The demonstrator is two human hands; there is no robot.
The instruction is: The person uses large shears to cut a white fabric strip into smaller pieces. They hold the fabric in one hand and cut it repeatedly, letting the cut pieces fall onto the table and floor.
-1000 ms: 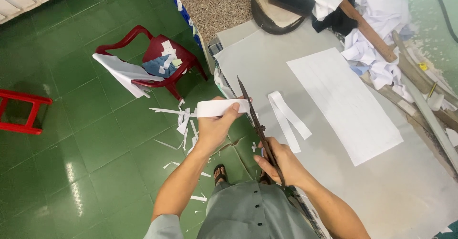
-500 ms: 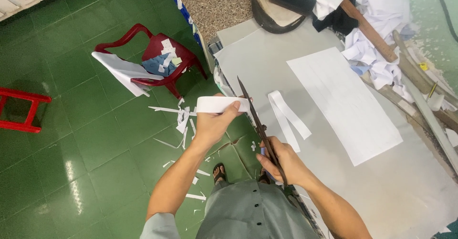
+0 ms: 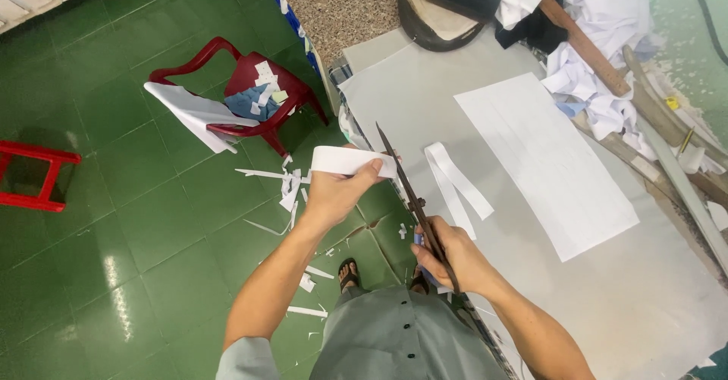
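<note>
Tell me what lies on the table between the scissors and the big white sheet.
In the head view, two loose white strips lie on the grey table between the scissors and the large white sheet.

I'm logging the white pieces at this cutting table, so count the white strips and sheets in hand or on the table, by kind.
White strip held in the left hand at the scissors: 1
Loose white strips on the table: 2
Large white sheet: 1
Total: 4

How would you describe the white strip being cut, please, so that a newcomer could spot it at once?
Start at the grey table and go to its near left edge, where the left hand is raised. The white strip is pinched there, against the scissors. Unlike the strips lying flat on the table, it is held up off it.
</note>
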